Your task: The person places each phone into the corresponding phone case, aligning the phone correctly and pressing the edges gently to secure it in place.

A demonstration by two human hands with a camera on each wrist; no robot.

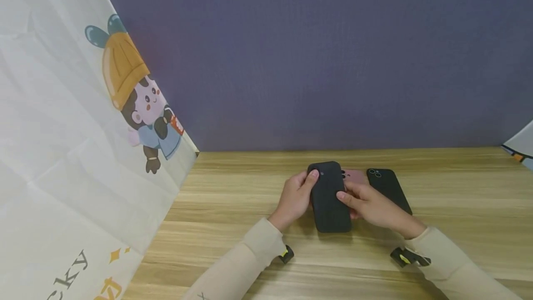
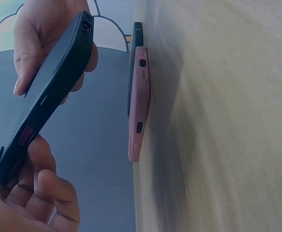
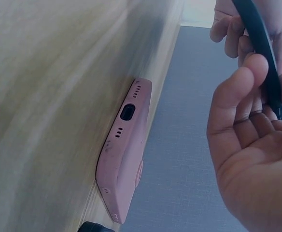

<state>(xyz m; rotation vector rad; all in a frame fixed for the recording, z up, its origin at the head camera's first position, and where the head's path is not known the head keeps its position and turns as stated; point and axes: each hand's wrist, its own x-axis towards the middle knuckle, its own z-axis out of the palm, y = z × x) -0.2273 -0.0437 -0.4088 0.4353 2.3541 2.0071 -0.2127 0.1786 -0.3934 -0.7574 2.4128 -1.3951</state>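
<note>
A black phone case (image 1: pixel 331 212) is held up over the table between both hands, its long side upright in the head view. My left hand (image 1: pixel 294 198) grips its upper left edge, thumb flat on the near face and fingers behind. On the other long edge, my right hand (image 1: pixel 372 205) pinches it with the thumb in front. Cutouts along the case's side show in the left wrist view, with reddish colour inside them. Partly hidden behind the right hand, a pink phone case (image 1: pixel 356 177) lies on the table; its port cutout faces the right wrist camera.
Right of the pink case lies another black phone case (image 1: pixel 389 191) with two camera rings at its top. The wood-grain table (image 1: pixel 233 184) meets a dark blue-grey backdrop (image 1: pixel 312 59). A white printed sheet (image 1: pixel 62 119) borders the left side.
</note>
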